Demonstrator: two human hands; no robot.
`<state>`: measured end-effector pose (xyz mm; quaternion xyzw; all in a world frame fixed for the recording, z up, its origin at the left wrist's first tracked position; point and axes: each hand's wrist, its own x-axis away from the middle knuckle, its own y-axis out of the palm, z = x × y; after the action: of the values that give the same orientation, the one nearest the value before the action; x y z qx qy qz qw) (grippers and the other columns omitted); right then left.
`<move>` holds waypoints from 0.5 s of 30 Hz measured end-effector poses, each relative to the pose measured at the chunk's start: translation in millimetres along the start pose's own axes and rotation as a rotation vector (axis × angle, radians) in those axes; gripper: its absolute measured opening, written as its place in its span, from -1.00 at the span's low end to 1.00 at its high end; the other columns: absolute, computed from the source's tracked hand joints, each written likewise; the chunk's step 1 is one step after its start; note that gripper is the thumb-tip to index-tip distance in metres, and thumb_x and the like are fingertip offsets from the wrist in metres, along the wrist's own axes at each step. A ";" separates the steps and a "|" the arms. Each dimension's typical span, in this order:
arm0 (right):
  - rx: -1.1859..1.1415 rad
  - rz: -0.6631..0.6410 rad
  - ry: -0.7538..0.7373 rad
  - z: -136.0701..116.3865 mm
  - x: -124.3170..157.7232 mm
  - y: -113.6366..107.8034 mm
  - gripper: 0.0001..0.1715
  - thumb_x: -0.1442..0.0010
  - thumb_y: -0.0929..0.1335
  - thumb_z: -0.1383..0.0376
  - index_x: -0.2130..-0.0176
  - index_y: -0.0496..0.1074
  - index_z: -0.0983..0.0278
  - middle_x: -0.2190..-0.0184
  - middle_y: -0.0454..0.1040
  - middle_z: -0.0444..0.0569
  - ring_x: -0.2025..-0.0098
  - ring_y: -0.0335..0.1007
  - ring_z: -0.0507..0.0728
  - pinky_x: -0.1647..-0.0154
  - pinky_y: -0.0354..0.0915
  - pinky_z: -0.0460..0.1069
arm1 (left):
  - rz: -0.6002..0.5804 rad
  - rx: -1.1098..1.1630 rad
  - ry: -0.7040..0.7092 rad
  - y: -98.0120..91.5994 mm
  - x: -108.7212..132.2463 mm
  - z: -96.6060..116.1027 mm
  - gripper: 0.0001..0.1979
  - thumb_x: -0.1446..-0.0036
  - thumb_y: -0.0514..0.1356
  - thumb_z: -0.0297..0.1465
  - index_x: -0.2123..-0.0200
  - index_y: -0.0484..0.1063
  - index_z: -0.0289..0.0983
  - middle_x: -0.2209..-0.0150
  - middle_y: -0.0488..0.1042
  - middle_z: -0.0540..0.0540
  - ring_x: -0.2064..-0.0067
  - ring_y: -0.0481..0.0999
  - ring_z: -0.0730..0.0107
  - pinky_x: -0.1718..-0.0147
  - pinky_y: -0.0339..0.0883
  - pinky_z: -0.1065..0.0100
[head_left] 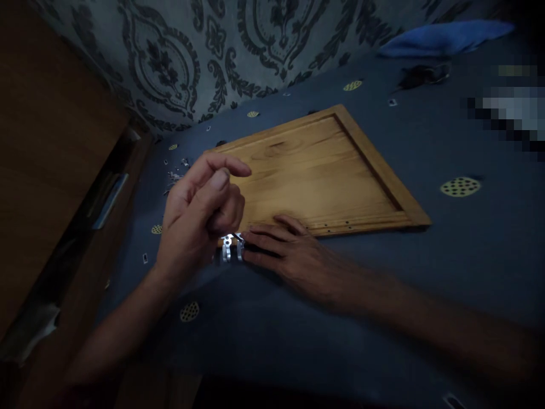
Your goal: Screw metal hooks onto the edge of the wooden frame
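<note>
A wooden panel [293,182] with a raised frame lies flat on the blue patterned cloth. At its near edge sits a shiny metal hinge-like fitting [227,247] with two arms. My left hand [200,207] is above this fitting, its lower fingers curled in and its thumb and index finger forward. A thin dark shaft shows just below those fingers, by the fitting; whatever is inside the curled fingers is hidden. My right hand [293,253] lies with fingers stretched over the panel's near edge, its fingertips touching or very close to the fitting.
Small loose metal parts [174,176] lie left of the panel. A blue cloth [447,38] and a dark object [421,75] are at the far right. Wooden furniture [55,142] stands along the left, and a patterned surface [217,51] rises behind.
</note>
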<state>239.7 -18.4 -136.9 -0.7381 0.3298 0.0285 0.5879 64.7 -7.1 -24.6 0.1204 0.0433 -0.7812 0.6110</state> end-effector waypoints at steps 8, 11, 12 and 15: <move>-0.024 -0.045 0.018 -0.9 -2.2 -6.1 -0.55 -0.39 0.31 0.43 -0.22 0.42 0.20 -0.29 0.44 0.06 -0.37 0.22 0.26 -0.36 0.08 0.36 | 0.056 -0.323 0.072 -17.7 7.2 -0.6 -0.67 -0.35 0.20 -0.07 0.23 0.53 -0.21 0.46 0.41 -0.01 0.42 0.39 0.38 0.41 0.27 0.33; -0.028 -0.043 0.026 -1.1 -2.7 -6.0 -0.55 -0.39 0.30 0.44 -0.22 0.43 0.20 -0.29 0.43 0.08 -0.37 0.22 0.26 -0.36 0.10 0.37 | 0.128 -0.680 0.180 -27.3 14.7 3.5 -0.64 -0.33 0.19 -0.02 0.14 0.54 -0.19 0.34 0.46 -0.04 0.30 0.43 0.33 0.32 0.27 0.31; -0.025 -0.038 0.026 -0.9 -2.7 -5.2 -0.55 -0.40 0.29 0.44 -0.22 0.42 0.20 -0.28 0.44 0.09 -0.37 0.23 0.25 -0.36 0.10 0.37 | 0.141 -0.783 0.214 -30.0 16.6 5.3 -0.68 -0.32 0.23 -0.06 0.13 0.54 -0.18 0.36 0.43 -0.02 0.34 0.40 0.36 0.36 0.24 0.32; -0.020 -0.018 0.028 -0.4 -2.1 -2.6 -0.57 -0.42 0.27 0.43 -0.20 0.44 0.20 -0.24 0.48 0.07 -0.35 0.25 0.24 -0.35 0.11 0.35 | 0.120 -0.932 0.262 -35.6 20.7 9.5 -0.81 -0.25 0.34 -0.19 0.15 0.53 -0.14 0.42 0.37 0.05 0.47 0.28 0.42 0.50 0.11 0.33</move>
<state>239.3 -17.6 -133.7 -0.7471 0.3311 0.0162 0.5761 24.4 -19.8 -23.3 -0.0663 0.4582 -0.6202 0.6333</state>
